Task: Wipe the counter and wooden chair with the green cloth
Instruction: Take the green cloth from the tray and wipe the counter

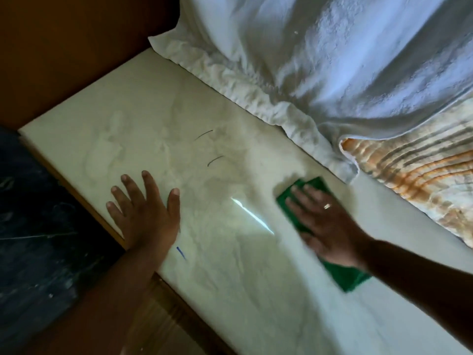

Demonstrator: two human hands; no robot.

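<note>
A pale marble counter point(143, 139) runs diagonally across the head view, with two dark pen strokes and a blue mark on it. My right hand point(330, 226) lies flat, fingers spread, pressing the folded green cloth point(345, 276) against the counter near its far edge. The cloth shows beyond my fingertips and behind my wrist. My left hand point(146, 213) rests palm down with fingers apart near the counter's front edge and holds nothing. No wooden chair is in sight.
White curtain fabric point(320, 60) hangs over the counter's far side, and a rumpled orange-striped cloth point(422, 170) lies at the right. A brown wooden panel point(64, 47) borders the left end. Dark floor point(38, 239) lies below the front edge.
</note>
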